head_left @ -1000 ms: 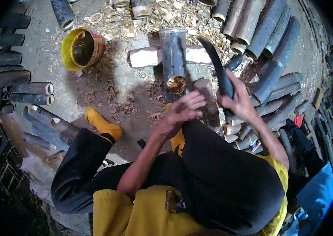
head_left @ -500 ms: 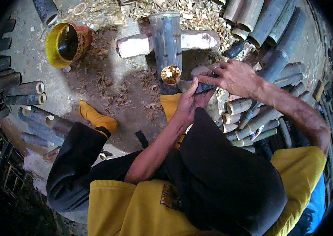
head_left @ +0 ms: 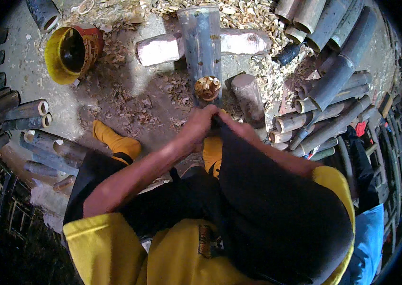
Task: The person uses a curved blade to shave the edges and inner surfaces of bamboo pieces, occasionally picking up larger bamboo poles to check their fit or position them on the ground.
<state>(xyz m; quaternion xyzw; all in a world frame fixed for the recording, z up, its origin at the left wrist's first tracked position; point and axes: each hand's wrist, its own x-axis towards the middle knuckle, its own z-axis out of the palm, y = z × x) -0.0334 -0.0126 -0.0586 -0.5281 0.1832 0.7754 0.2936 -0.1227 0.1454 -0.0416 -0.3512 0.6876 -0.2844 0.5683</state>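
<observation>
A thick grey bamboo tube (head_left: pixel 201 42) lies pointing toward me over a pale wooden block (head_left: pixel 160 50). Its near end shows a rough, brown and pale broken inside. Just below that end, my left hand (head_left: pixel 202 124) is closed, knuckles up. Against it from the right comes my right hand (head_left: pixel 239 129), its fingers curled in and partly hidden behind my raised black-trousered knee (head_left: pixel 258 190). What the two hands grip between them is hidden. A short round log (head_left: pixel 248 97) rests on the floor to their right.
Far left stands a yellow-and-red bucket (head_left: pixel 53 57) with dark contents. Pale shavings (head_left: pixel 243 19) cover the floor beyond the tube. Bamboo pieces (head_left: pixel 348 52) are heaped at the right, with more bamboo tubes (head_left: pixel 25 111) at the left. A dark wrapped object (head_left: pixel 288 53) lies among shavings.
My right hand has swung left and down from beside the log to meet my left hand. The dark piece and pale blade seen between them are now hidden. My left hand has shifted left.
</observation>
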